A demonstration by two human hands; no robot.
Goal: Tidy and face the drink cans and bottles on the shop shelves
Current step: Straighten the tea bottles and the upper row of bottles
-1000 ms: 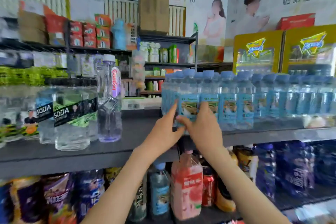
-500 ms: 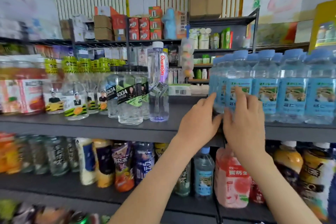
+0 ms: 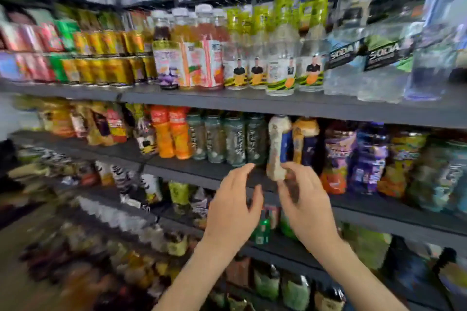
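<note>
Left hand [image 3: 232,209] raised, fingers loose and empty; right hand [image 3: 305,204] at the bottle [image 3: 276,144] base, grip blurred, can't tell. Bottle upright, cap toward twelve o'clock.

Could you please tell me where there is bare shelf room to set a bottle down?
Only the front strip of the shelf under the dark green bottles is bare, between the orange bottles and the white bottle. The cans and soda bottles above stand packed side by side.
</note>
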